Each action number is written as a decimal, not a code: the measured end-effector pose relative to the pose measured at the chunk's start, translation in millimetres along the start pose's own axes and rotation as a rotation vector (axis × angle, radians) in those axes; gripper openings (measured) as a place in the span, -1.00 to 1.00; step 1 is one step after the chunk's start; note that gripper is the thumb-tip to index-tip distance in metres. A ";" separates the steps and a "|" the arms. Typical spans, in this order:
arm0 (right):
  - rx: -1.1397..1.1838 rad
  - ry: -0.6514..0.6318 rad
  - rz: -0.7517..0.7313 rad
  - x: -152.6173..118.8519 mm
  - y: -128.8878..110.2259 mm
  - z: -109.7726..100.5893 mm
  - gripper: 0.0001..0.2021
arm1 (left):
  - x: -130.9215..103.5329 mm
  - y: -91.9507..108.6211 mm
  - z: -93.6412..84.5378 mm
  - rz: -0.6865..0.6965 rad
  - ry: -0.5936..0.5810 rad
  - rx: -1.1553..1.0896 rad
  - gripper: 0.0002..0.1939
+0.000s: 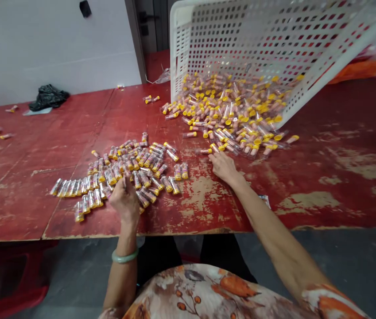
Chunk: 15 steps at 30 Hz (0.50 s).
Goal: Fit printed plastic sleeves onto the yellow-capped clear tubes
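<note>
My left hand (pixel 125 199) is closed over the near side of a spread of small clear tubes (pixel 144 159) with yellow caps and printed wrapping. Something dark shows at its fingertips, too small to make out. My right hand (pixel 223 167) reaches to the front edge of a heap of clear, yellow-capped tubes (pixel 234 106) with pinkish contents. Its fingers are pinched at a yellow-capped tube (pixel 215 148) there. Some wrapped tubes on the left lie side by side in rows (pixel 71 188); others lie in a loose cluster.
A white perforated plastic basket (pixel 181 57) lies tipped on its side, the heap spilling from it onto the worn red table (pixel 84 119). A crumpled black plastic bag (pixel 47 97) rests by the wall. Several stray tubes lie at the far left. A red stool (pixel 25 292) stands below.
</note>
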State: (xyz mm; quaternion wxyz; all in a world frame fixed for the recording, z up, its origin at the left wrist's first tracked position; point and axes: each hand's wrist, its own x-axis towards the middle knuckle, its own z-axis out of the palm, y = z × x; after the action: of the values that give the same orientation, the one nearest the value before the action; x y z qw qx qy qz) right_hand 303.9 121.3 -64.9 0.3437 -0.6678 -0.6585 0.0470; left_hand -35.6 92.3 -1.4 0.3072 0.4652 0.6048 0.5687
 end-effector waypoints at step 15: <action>1.276 0.085 0.513 -122.4 -156.2 -6.6 -0.72 | -88.9 2.5 49.3 -0.584 -0.512 -0.636 -0.70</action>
State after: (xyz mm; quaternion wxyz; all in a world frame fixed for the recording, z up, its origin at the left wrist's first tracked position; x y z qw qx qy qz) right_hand 159.3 -9.1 -26.2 0.6732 -0.4710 -0.3091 0.4789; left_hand 42.9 30.8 -21.1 0.7187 0.2843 0.4119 0.4827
